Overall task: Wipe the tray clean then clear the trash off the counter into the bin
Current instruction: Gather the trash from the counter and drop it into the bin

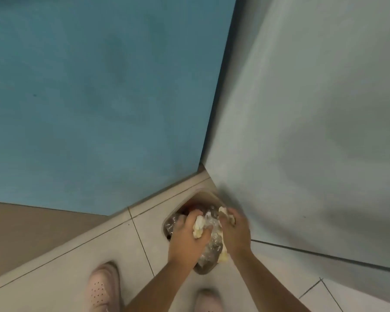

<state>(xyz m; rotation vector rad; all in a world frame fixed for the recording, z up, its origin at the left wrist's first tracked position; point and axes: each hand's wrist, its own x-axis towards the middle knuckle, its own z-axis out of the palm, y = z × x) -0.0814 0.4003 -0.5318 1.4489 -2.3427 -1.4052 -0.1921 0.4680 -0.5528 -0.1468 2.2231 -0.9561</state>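
Observation:
A small bin (206,195) with a beige rim and a dark liner stands on the floor in the corner where two walls meet. Both my hands are over its mouth. My left hand (187,239) is shut on a crumpled yellowish-white wad of trash (198,228). My right hand (235,233) grips more pale crumpled trash (223,211), and clear plastic wrap (212,244) hangs between the two hands. The tray and the counter are out of view.
A blue wall (99,97) rises on the left and a pale grey-green wall (313,120) on the right. The floor is light tile (122,255) with dark grout lines. My two pink shoes (105,287) stand just short of the bin.

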